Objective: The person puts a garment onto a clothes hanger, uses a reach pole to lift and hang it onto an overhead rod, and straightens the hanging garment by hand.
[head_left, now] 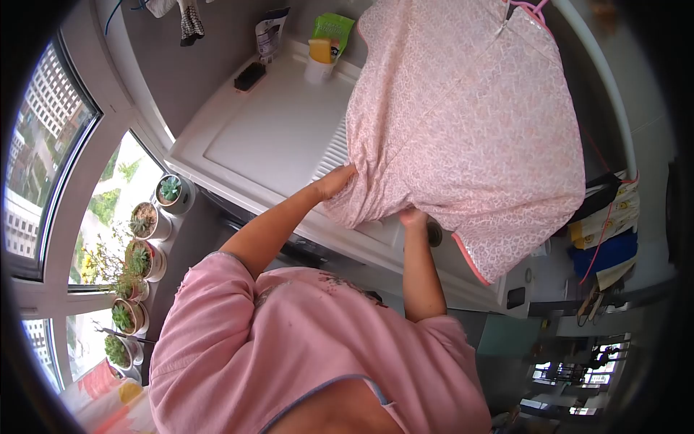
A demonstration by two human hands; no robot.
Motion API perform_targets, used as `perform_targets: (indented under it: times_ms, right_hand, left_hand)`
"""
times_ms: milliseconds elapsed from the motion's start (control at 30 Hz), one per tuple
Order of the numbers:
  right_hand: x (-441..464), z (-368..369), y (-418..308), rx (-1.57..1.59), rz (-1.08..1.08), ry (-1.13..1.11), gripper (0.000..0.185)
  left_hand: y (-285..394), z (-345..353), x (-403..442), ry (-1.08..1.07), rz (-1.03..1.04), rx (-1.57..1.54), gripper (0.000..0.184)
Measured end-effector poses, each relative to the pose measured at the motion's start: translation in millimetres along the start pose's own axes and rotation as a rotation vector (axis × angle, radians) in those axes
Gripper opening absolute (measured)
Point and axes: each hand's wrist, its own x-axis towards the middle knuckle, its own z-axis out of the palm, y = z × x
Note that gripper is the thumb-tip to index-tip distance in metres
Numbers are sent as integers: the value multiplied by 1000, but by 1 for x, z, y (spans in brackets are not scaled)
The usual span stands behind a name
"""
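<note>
A large pale pink patterned cloth (470,123) with a brighter pink edge hangs from a pink hanger (533,9) at the top right, above the white sink counter (253,145). My left hand (335,182) grips the cloth's lower left edge, where the fabric bunches into folds. Under the lower hem, my right hand (413,217) is at the cloth, its fingers mostly hidden by the fabric. Part of a ribbed washboard surface (332,153) shows beside the cloth.
On the counter's back stand a dark brush (250,76), a pouch (270,35) and a white cup (318,71) with a yellow sponge and green packet. Potted succulents (147,220) line the window at left. More cloths (603,249) hang at right, near a white pole (607,65).
</note>
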Motion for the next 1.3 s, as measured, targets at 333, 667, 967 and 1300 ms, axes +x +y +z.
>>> perform_targets:
  times_ms: [333, 667, 967, 1300]
  right_hand:
    - [-57, -2, 17, 74, -137, -225, 54]
    - [-28, 68, -19, -375, -17, -267, 45]
    - [42, 129, -8, -735, -260, -45, 43]
    - [19, 152, 13, -1470, -656, -80, 71]
  left_hand:
    - [6, 16, -1, 79, -102, -138, 59]
    - [43, 33, -16, -219, -19, -504, 61]
    - [16, 13, -37, -780, 107, -1345, 61]
    - [36, 47, -32, 389, 548, 449, 69]
